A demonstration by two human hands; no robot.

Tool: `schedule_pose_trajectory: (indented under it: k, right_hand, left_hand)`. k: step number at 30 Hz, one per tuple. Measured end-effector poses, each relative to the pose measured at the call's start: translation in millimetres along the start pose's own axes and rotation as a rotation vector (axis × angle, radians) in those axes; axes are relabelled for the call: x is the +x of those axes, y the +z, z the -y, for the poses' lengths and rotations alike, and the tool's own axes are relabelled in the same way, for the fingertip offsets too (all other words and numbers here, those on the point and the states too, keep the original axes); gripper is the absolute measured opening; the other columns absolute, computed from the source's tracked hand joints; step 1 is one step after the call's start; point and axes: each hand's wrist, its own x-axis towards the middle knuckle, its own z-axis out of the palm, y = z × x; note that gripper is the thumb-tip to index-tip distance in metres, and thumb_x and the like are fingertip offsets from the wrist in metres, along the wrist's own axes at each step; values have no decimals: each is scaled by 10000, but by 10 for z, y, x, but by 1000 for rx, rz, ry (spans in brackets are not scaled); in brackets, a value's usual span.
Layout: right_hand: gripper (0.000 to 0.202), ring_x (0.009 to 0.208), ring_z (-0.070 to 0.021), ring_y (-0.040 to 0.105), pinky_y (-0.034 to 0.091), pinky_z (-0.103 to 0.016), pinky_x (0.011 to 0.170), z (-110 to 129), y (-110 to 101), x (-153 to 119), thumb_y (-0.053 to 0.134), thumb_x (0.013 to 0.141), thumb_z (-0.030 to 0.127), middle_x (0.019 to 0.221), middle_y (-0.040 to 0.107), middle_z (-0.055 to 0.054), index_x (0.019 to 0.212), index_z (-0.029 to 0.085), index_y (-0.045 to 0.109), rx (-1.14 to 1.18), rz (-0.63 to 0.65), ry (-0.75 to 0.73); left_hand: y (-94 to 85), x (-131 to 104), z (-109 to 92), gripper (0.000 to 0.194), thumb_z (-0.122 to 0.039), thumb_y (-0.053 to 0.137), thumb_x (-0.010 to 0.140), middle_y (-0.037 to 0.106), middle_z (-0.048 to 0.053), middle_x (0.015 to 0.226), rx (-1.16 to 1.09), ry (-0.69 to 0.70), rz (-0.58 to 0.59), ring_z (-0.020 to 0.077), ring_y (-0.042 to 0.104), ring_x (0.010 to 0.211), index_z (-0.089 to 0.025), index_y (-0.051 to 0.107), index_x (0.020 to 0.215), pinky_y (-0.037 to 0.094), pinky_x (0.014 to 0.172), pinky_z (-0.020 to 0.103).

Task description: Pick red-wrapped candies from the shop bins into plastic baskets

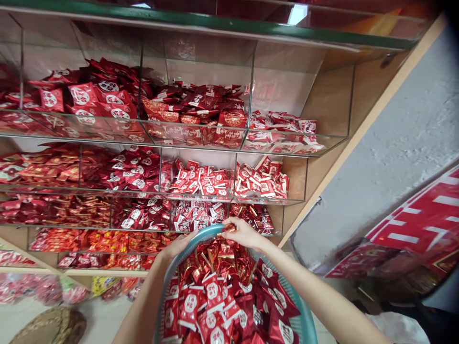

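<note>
A teal plastic basket (pixel 304 313) full of red candy packets (pixel 211 306) is at the bottom centre, its far rim close to the shelves. My left hand (pixel 181 246) is closed round the rim on the left side. At the far rim, my right hand (pixel 239 233) is pinched on small red wrapped candies, above the heap. Beyond the hands, a bin of dark red packets (pixel 256 215) sits at the lower right of the shelving.
Glass-fronted shelves (pixel 301 200) rise ahead in tiers, divided into bins of red packets. A grey wall (pixel 387 157) stands at right, with a red banner (pixel 419 215). A woven stool (pixel 53 327) is on the floor at lower left.
</note>
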Motion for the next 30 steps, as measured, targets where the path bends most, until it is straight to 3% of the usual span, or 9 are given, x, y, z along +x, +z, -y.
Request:
schedule_pose_trajectory:
  k: [2, 6, 10, 15, 19, 22, 25, 30]
  right_hand:
    - [389, 672, -128, 581, 445, -237, 606, 61, 90, 85, 741, 601, 308, 846, 639, 3, 934, 195, 575, 21, 39, 4]
    - [353, 536, -119, 564, 410, -219, 487, 110, 275, 289, 757, 590, 394, 615, 579, 49, 773, 196, 529, 15, 34, 120]
    - [388, 422, -112, 548, 352, -208, 398, 52, 384, 399, 763, 572, 450, 547, 524, 66, 680, 201, 486, -6, 61, 204]
    - [346, 350, -103, 524, 299, -204, 353, 8, 384, 388, 702, 660, 453, 516, 487, 69, 657, 202, 465, -133, 1, 194]
    - [270, 420, -106, 551, 352, -198, 370, 48, 273, 347, 666, 706, 388, 578, 508, 46, 657, 194, 485, -128, -36, 174]
    - [253, 483, -112, 570, 424, -213, 418, 79, 97, 205, 657, 708, 399, 654, 543, 26, 694, 192, 513, -73, -74, 146]
    - [267, 504, -124, 578, 475, -249, 445, 64, -119, -107, 655, 697, 419, 707, 571, 20, 777, 205, 516, 47, -58, 123]
    - [286, 585, -138, 581, 494, -278, 527, -173, -321, -707, 632, 704, 464, 723, 588, 21, 774, 210, 519, 38, -46, 164]
  left_hand:
    - [-17, 11, 22, 650, -633, 489, 732, 709, 110, 850, 13, -19, 0, 284, 606, 897, -109, 696, 1056, 453, 781, 358]
    - [-54, 63, 94, 692, -649, 478, 728, 692, 113, 795, 6, -56, 8, 274, 611, 822, -78, 685, 1058, 459, 709, 365]
    - [-59, 97, 131, 705, -649, 483, 731, 690, 122, 823, -17, -45, 22, 259, 614, 807, -66, 668, 1081, 461, 695, 349]
    - [-63, 109, 129, 705, -656, 462, 741, 686, 127, 865, -5, -43, 34, 256, 611, 823, -82, 657, 1101, 458, 682, 339]
    - [-42, 89, 92, 704, -675, 466, 731, 683, 116, 836, 22, -59, 26, 245, 611, 796, -92, 666, 1071, 458, 671, 335]
    - [-13, 54, 47, 684, -671, 488, 726, 690, 120, 902, -5, -39, 13, 247, 613, 851, -91, 674, 1036, 465, 736, 330]
    - [-2, 24, 17, 635, -617, 510, 748, 685, 127, 1014, -41, 25, 16, 264, 596, 973, -85, 658, 1062, 444, 855, 336]
    - [-23, 15, 29, 545, -571, 510, 762, 704, 117, 969, -7, 98, 53, 283, 584, 1020, -128, 686, 1026, 425, 904, 359]
